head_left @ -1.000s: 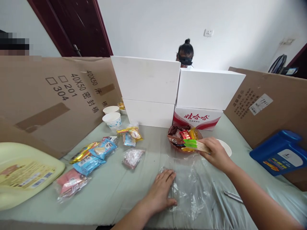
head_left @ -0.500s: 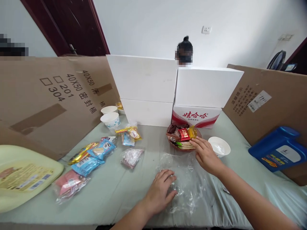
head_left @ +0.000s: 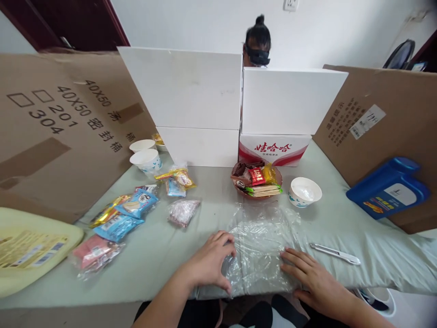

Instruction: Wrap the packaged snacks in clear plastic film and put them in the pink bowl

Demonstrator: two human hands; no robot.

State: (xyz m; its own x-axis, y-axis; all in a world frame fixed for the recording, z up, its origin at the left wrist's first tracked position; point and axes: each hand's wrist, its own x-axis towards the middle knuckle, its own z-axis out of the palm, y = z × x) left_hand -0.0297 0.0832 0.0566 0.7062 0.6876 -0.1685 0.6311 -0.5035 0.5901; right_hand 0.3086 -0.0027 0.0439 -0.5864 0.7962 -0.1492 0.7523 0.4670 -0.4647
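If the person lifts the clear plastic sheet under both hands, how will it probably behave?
The clear plastic sheet is wrinkled and see-through, so it is probably thin, very light and floppy; lifted, it would likely sag and fold. The left hand and right hand press flat on its edges, which suggests that it slides or curls easily on the green tablecloth.

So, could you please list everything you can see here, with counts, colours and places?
plastic bag: 1, clear, flat at the near table edge
snack bowl: 1, brown, full, behind the bag
paper bowls: 3, white, one right, two far left
snack packets: several, mixed colours, left
knife: 1, silver, right
jug: 1, blue, far right
left hand: on the bag's left edge
right hand: on the bag's right edge
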